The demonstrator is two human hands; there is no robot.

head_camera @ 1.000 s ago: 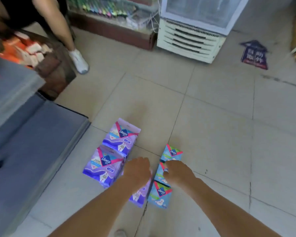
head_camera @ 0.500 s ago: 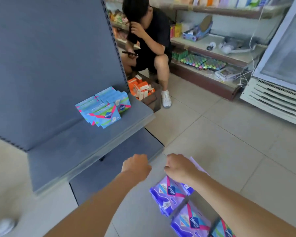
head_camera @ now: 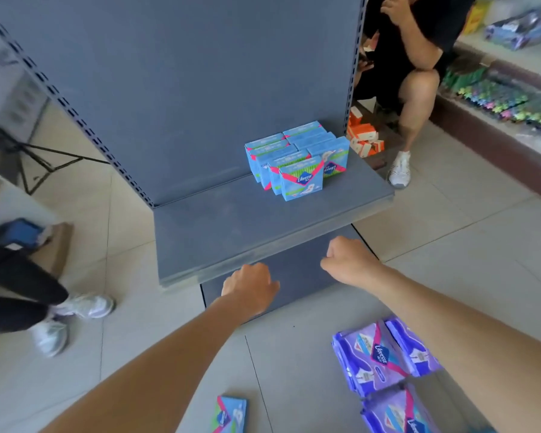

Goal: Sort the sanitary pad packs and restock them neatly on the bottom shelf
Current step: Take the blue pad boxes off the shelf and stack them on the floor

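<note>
**Reaching toward the shelf with two empty fists**

Hovering the left hand (head_camera: 250, 285) and the right hand (head_camera: 350, 260) side by side, just past the near edge of the grey shelf (head_camera: 231, 226). Curling each one into a loose fist, with nothing showing inside. Most likely getting ready to go back for the next load.

Keeping the blue packs (head_camera: 297, 157) upright in tight rows at the far right of that shelf, fronts facing near. Probably done to save room and to make the fronts easy to see. Leaving the purple packs (head_camera: 384, 354) flat on the floor tiles (head_camera: 450, 245) at the near right, well apart from the blue ones, likely to keep the two kinds sorted. Leaving one more blue pack (head_camera: 230, 414) flat on the floor, near, between the two arms.

Looking at the shelf packs: light blue, boxy, with a pink V stripe and a dark blue name badge. Looking at the floor packs: soft, shiny, purple, with the same stripe and badge.

Noting too a crouching person (head_camera: 419, 57) and orange boxes (head_camera: 363, 139) far right, and legs (head_camera: 16, 285) at the left.
</note>
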